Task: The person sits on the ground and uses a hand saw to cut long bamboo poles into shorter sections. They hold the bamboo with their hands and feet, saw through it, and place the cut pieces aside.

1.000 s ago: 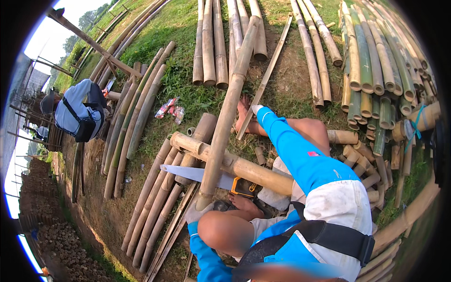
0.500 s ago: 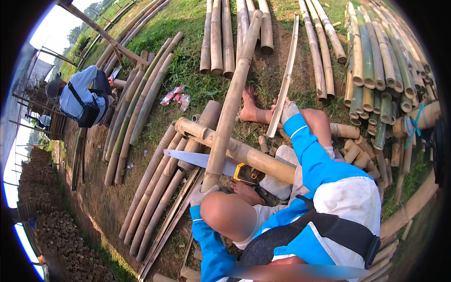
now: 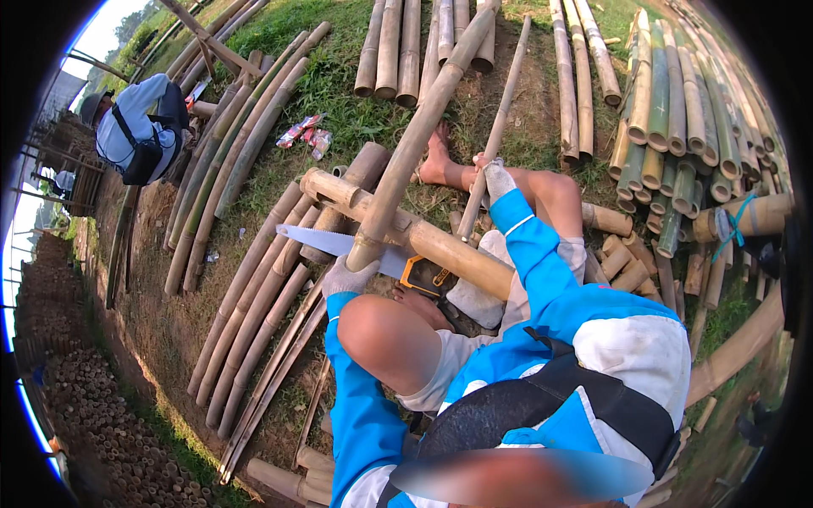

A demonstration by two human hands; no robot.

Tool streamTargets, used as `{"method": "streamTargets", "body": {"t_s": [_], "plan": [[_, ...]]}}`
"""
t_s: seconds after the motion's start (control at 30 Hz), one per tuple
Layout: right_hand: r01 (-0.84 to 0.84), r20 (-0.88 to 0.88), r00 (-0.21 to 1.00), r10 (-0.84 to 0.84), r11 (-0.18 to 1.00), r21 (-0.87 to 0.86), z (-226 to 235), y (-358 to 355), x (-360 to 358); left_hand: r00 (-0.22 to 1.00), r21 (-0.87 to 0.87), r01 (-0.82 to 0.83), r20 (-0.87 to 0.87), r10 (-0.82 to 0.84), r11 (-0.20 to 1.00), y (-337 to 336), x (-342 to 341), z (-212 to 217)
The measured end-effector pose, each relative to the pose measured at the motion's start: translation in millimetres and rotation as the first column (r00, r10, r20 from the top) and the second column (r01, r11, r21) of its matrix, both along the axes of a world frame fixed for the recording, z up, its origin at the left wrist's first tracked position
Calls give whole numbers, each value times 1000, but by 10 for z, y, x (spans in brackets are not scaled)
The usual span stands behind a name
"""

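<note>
My left hand (image 3: pixel 349 278), in a pale glove, is closed around the near end of a long bamboo pole (image 3: pixel 415 140), which slants away toward the far poles. The pole rests across a thick bamboo log (image 3: pixel 461 261) lying crosswise before my knees. My right hand (image 3: pixel 498 181), gloved with bare fingertips, grips a split bamboo strip (image 3: pixel 508 93) that stands out lengthwise, its near end at the log. A handsaw (image 3: pixel 318 240) with a yellow-and-black handle (image 3: pixel 426 276) lies under the pole, beside the log. The pole hides part of its blade.
Bamboo poles (image 3: pixel 258 309) lie on the left, with more poles (image 3: pixel 409 51) ahead. Stacked bamboo (image 3: pixel 686 135) fills the right, near short cut pieces (image 3: pixel 627 262). A stone (image 3: pixel 474 300) sits beneath the log. Another person (image 3: pixel 140 131) crouches at far left.
The strip in my right hand has turned from its pale hollow face to a narrower side, its near end lower against the log. My left hand has come onto the pole's end.
</note>
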State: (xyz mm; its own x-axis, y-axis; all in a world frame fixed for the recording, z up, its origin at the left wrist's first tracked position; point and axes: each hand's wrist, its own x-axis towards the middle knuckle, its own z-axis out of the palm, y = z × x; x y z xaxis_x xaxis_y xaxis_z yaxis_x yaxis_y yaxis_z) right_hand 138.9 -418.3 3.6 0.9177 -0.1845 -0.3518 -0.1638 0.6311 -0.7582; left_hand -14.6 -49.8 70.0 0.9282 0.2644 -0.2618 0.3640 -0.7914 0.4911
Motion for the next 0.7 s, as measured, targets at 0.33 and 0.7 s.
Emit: {"method": "streamTargets", "body": {"t_s": [0.33,0.7], "plan": [[-21,-49,999,11,979,-202,-211,410,203,995,40,-36,-96,39,999,11,48,-43],[-160,-65,987,150,799,-580,-1069,1676,547,996,-37,-59,-67,57,998,53,-88,-106]]}}
